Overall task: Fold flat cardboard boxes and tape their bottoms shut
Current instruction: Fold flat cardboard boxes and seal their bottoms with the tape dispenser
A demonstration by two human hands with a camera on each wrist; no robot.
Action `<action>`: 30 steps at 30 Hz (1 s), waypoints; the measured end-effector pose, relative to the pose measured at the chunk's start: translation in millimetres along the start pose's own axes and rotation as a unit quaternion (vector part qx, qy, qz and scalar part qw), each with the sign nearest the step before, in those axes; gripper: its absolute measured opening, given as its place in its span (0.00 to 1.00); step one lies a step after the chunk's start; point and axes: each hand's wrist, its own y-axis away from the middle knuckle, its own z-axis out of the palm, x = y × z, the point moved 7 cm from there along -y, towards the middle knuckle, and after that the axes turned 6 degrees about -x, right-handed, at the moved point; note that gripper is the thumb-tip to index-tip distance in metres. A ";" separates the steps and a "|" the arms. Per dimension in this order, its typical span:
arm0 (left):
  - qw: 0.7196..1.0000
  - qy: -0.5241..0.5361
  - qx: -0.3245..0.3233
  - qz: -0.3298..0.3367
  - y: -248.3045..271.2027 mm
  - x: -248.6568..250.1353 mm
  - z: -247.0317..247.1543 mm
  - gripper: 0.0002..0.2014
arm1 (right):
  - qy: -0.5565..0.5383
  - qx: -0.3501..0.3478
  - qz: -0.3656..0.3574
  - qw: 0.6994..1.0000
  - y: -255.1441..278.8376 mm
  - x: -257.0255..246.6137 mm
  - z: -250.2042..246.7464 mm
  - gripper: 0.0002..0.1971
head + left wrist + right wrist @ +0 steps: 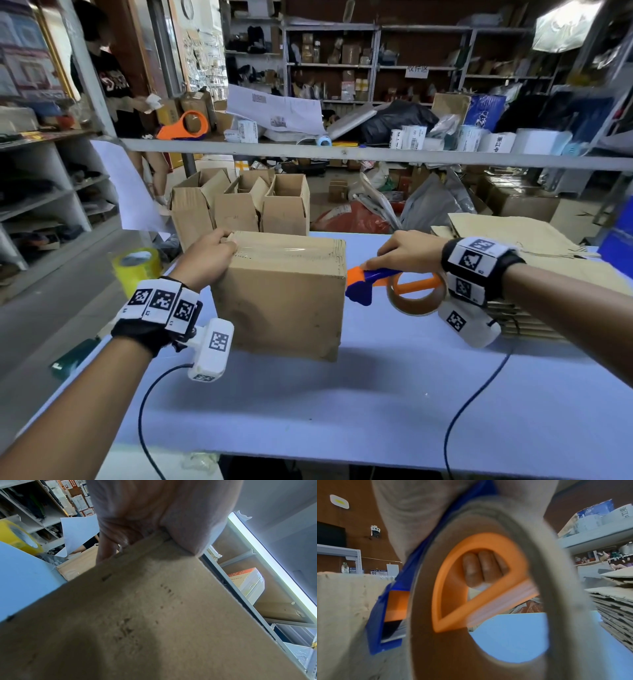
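A brown cardboard box [284,294] stands on the light blue table [376,404], a strip of clear tape along its upper face. My left hand [209,253] grips the box's top left corner, fingers curled over the far edge; in the left wrist view the fingers [109,547] wrap over the box [137,615]. My right hand [407,251] holds an orange and blue tape dispenser [394,286] against the box's right edge. In the right wrist view the fingers [481,568] curl through the orange handle [476,577] inside the tape roll [556,601].
A stack of flat cardboard [534,284] lies at the right of the table. A yellow tape roll [137,267] sits at the left edge. Folded open boxes [239,202] stand behind the table. A second dispenser [185,126] rests on a grey shelf. A person [116,85] stands far left.
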 end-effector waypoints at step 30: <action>0.998 0.061 -0.018 -0.005 15.5 1.9 7.7 0.29 | 0.039 0.078 -0.280 0.956 29.8 -189.5 28.8 0.27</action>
